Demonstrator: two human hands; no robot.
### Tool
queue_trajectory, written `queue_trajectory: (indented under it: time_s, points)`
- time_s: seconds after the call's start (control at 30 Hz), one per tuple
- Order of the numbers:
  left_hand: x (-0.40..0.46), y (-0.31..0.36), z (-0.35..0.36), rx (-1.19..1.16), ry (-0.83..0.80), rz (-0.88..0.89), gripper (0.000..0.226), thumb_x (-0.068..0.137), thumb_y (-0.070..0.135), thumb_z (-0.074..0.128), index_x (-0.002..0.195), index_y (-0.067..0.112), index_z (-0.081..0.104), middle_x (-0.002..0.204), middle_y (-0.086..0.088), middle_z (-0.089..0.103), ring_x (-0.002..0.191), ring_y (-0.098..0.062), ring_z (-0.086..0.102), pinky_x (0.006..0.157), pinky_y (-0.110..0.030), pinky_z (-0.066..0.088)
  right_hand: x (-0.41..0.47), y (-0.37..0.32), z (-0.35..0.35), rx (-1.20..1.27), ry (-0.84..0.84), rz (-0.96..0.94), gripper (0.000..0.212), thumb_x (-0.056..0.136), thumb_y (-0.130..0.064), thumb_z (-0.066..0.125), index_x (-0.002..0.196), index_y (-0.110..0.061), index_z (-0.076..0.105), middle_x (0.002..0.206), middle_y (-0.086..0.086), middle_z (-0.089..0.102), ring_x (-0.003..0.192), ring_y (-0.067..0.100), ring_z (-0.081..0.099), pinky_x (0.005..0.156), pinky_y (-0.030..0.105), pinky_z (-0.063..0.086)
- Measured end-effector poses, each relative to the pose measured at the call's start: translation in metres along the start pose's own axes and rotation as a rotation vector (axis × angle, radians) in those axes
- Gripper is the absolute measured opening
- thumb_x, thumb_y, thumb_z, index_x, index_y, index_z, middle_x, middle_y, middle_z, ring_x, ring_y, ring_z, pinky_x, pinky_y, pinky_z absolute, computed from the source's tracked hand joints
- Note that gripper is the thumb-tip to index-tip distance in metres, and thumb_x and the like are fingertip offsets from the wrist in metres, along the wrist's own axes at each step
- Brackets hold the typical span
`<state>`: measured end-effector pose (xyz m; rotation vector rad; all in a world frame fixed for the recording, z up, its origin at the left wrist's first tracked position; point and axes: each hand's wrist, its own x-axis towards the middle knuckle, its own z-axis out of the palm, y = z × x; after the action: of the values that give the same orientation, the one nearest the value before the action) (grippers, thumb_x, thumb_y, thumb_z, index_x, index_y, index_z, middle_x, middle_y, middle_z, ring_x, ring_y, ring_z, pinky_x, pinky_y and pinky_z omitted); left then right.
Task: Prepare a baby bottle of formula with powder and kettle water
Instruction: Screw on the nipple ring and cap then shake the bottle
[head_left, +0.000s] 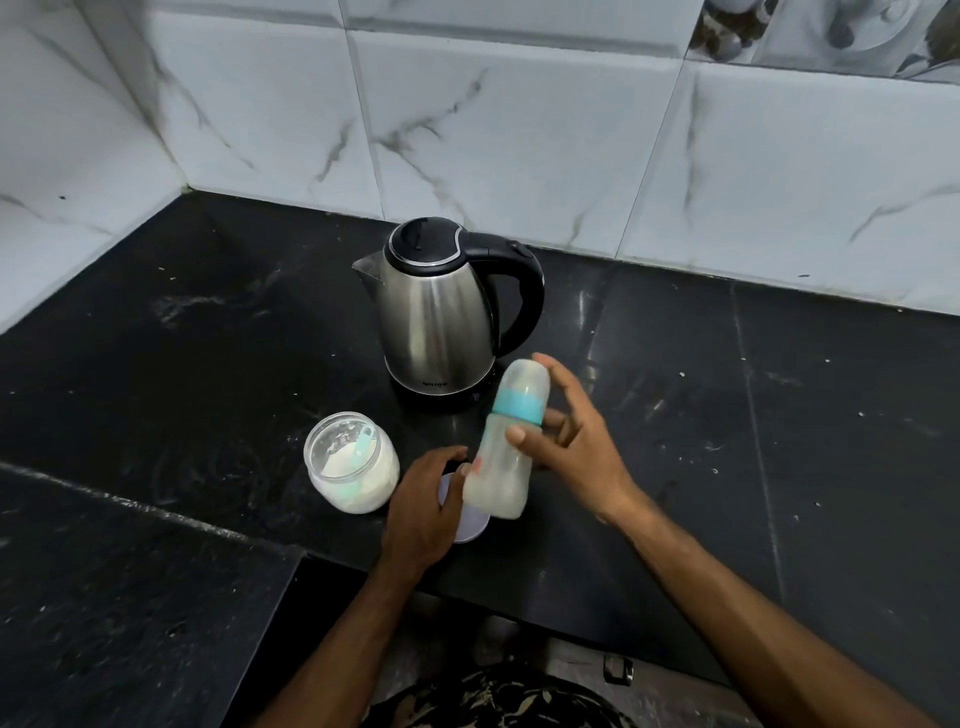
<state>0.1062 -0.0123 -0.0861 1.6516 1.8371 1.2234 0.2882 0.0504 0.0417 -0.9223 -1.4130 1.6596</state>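
Bottle sits between the two hands, lifted off or barely touching the counter, its long axis tilted with the capped top leaning away and to the right, towards the kettle; the right hand holds it around the middle, thumb on the near face just below the teal collar, fingers curled behind; the left hand is at the base, fingers loosely bent around the lower left side, over a pale lid lying flat on the counter; whether that hand bears any weight I cannot tell; the right hand looks the one in charge, and the cap is nearest its fingertips, so unscrewing would likely fall to it while the left steadies the base; the jar stands open just left of the left hand, powder and a teal scoop inside; count: one bottle, one kettle, one jar, one scoop, one lid, two hands
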Motion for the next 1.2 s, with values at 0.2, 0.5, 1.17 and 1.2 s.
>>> queue_trajectory:
  time_s: [0.2, 0.5, 1.17, 1.2]
  points:
    - [0.000, 0.004, 0.000, 0.014, 0.021, -0.044, 0.044, 0.096, 0.048, 0.044, 0.116, 0.016, 0.067, 0.115, 0.009, 0.066, 0.107, -0.006, 0.059, 0.096, -0.021, 0.044, 0.020, -0.013, -0.011, 0.302, 0.401, -0.103, 0.068, 0.085, -0.021, 0.066, 0.144, -0.029, 0.032, 0.090, -0.004, 0.075, 0.086, 0.020, 0.071, 0.074, 0.050, 0.057]
    - [0.000, 0.003, 0.000, 0.010, 0.021, -0.030, 0.041, 0.096, 0.046, 0.046, 0.116, 0.016, 0.066, 0.114, 0.007, 0.066, 0.107, -0.007, 0.059, 0.095, -0.022, 0.044, 0.017, -0.013, -0.006, 0.183, 0.270, -0.057, 0.068, 0.083, -0.020, 0.068, 0.142, -0.030, 0.035, 0.093, -0.002, 0.075, 0.087, 0.019, 0.072, 0.071, 0.044, 0.061]
    - [-0.001, -0.001, 0.000, -0.014, -0.006, -0.029, 0.044, 0.093, 0.042, 0.049, 0.119, 0.011, 0.066, 0.117, -0.001, 0.067, 0.107, -0.017, 0.062, 0.095, -0.029, 0.046, 0.006, -0.003, 0.001, -0.022, -0.020, -0.032, 0.074, 0.079, -0.012, 0.072, 0.140, -0.031, 0.035, 0.111, 0.016, 0.069, 0.093, 0.022, 0.072, 0.071, 0.032, 0.059]
    - [-0.001, 0.000, 0.000, -0.001, 0.000, -0.030, 0.043, 0.094, 0.044, 0.048, 0.118, 0.012, 0.066, 0.116, 0.002, 0.067, 0.107, -0.015, 0.062, 0.095, -0.026, 0.045, 0.011, -0.007, -0.001, 0.022, 0.074, -0.048, 0.072, 0.081, -0.012, 0.072, 0.140, -0.031, 0.036, 0.109, 0.013, 0.070, 0.092, 0.022, 0.072, 0.069, 0.034, 0.060]
